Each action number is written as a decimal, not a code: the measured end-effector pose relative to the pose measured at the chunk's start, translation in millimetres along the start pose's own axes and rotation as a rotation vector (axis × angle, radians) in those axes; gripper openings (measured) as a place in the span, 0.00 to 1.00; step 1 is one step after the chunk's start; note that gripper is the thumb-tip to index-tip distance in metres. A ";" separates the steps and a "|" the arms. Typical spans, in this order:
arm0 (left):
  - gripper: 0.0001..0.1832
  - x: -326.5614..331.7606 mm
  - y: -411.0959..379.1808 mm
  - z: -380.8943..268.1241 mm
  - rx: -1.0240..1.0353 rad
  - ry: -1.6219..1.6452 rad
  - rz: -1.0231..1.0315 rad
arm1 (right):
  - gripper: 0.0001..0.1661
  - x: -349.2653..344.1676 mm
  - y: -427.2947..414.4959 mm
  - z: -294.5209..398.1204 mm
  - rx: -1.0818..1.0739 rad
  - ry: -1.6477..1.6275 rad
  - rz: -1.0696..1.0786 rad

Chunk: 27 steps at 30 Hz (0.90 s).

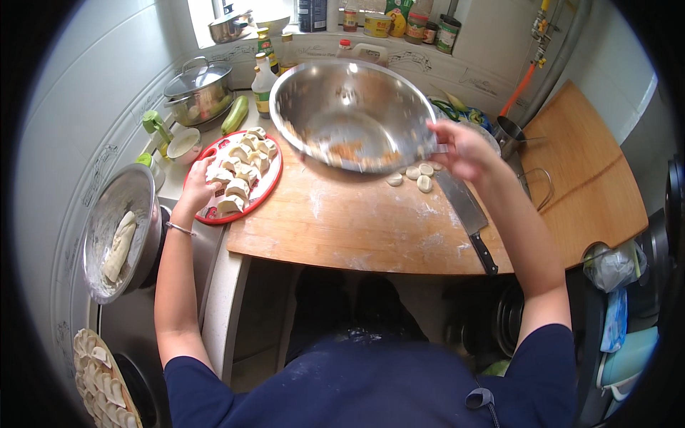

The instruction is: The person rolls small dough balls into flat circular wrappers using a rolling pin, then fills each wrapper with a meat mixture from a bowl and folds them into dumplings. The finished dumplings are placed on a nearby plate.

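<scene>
My right hand [460, 147] grips the right rim of a large stainless steel bowl [353, 101], tilted towards me above the wooden board. Bits of orange-brown filling [356, 152] cling to its inside. On the left, my left hand [200, 184] rests at the edge of a red-rimmed round tray [271, 190], its fingers beside the dumplings [238, 187]. Whether those fingers grip the rim is unclear. Small dough pieces [424, 183] lie below the bowl, partly hidden by it. Close to them is a cleaver [463, 200] with a black handle, lying on the floured board [342, 230].
A metal bowl [152, 187] with a dough roll [120, 246] stands left, above a second tray of dumplings [101, 380]. Behind are a lidded pot [198, 88], a zucchini [235, 115] and bottles [263, 85]. At right stand a metal cup [508, 134] and another wooden board [583, 176].
</scene>
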<state>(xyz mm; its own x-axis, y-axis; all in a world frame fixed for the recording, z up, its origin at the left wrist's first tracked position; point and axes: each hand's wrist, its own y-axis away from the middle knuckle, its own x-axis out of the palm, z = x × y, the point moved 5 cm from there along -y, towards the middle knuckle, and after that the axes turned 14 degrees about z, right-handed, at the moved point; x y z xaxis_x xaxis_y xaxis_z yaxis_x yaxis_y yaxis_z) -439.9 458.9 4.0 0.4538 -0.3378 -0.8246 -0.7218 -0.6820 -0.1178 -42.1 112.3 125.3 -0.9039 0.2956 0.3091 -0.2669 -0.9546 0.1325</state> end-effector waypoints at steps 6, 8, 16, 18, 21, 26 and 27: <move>0.34 -10.3 6.5 -28.1 0.023 -0.002 0.005 | 0.15 -2.4 -106.9 18.5 -0.041 -0.070 -0.075; 0.33 -9.9 5.1 -40.3 0.091 -0.055 -0.002 | 0.14 -15.7 -145.6 -3.0 -0.020 -0.097 -0.128; 0.20 27.3 13.6 -147.5 0.355 -0.052 0.130 | 0.15 -2.2 -221.0 -70.8 0.009 -0.092 -0.193; 0.19 51.2 8.9 -170.3 0.443 -0.036 0.184 | 0.16 3.0 -231.1 -75.8 0.019 -0.092 -0.197; 0.19 87.0 -4.7 -186.9 0.499 -0.118 0.257 | 0.11 6.9 -236.0 -78.7 0.043 -0.095 -0.176; 0.19 108.6 -27.1 -206.0 0.439 -0.126 0.290 | 0.17 -23.1 -238.2 -83.5 0.051 -0.028 -0.217; 0.19 110.7 -29.1 -201.9 0.421 -0.131 0.279 | 0.20 -24.2 -233.5 -86.5 0.081 0.079 -0.241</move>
<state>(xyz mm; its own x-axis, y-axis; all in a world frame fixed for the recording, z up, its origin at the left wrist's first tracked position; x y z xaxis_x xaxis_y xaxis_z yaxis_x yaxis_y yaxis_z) -263.1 310.3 27.9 0.1643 -0.3677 -0.9153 -0.9659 -0.2481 -0.0737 13.2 324.9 5.5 -0.8417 0.5071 0.1854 -0.4528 -0.8500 0.2693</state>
